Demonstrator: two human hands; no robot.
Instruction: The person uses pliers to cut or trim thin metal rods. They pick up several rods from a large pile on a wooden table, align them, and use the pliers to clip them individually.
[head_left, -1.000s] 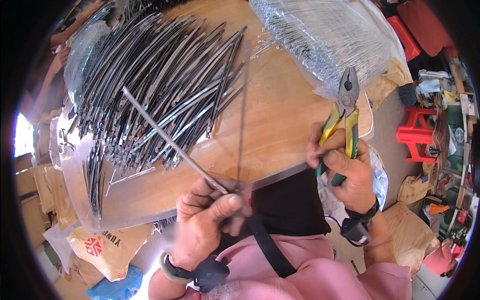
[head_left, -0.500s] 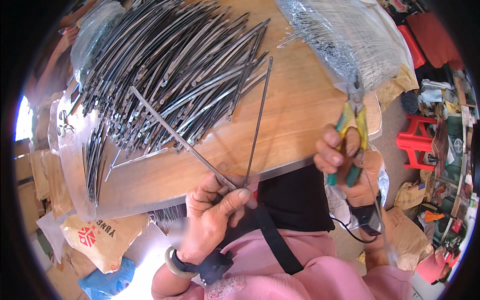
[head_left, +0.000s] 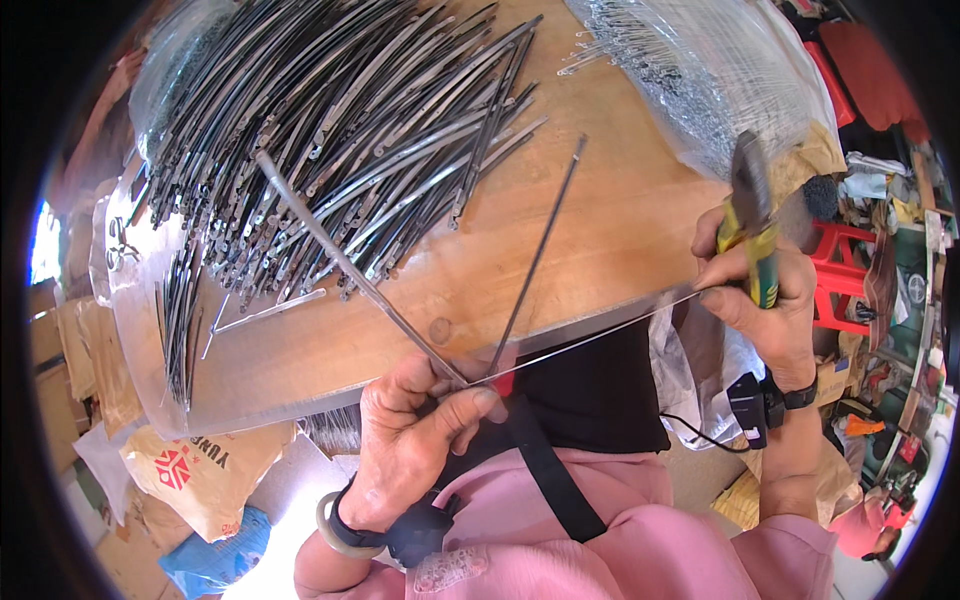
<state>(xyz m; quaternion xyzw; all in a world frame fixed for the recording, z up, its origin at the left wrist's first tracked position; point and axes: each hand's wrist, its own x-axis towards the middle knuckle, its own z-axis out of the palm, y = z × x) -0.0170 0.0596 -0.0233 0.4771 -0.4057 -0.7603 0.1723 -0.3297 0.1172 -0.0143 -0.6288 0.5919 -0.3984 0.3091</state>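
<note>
The table (head_left: 625, 220) is the largest thing; its top is smooth brown wood, with a curved outline and a grey rim. On it spreads a big pile of metal strips (head_left: 340, 110), black and grey, slightly bowed, shiny in places, many having small holes at their flat ends. At the far right side lies a clear plastic bag (head_left: 700, 80), wrinkled and glossy, full of fine straight wires. Below the left table edge is a brown paper sack (head_left: 215, 475), creased, with a red mark. The left hand (head_left: 410, 430) is closed, thumb against the bent fingers, and it holds the lower ends of two rods before the near table edge. The right hand (head_left: 770, 310) is also closed: it keeps the pliers in the palm, while its thumb and finger pinch a wire. The pale rod (head_left: 360, 278), smooth and greyish, leans to the upper left; the dark rod (head_left: 540, 255), thinner, leans to the upper right, so they make a V. The pliers (head_left: 756, 225) have yellow and green handles and a blurred metal head, which points upward. A narrow bundle of thin strips (head_left: 178, 330) lies at the table's left side. The thinnest is the wire (head_left: 590, 343), whitish and nearly straight, stretching between both hands.
</note>
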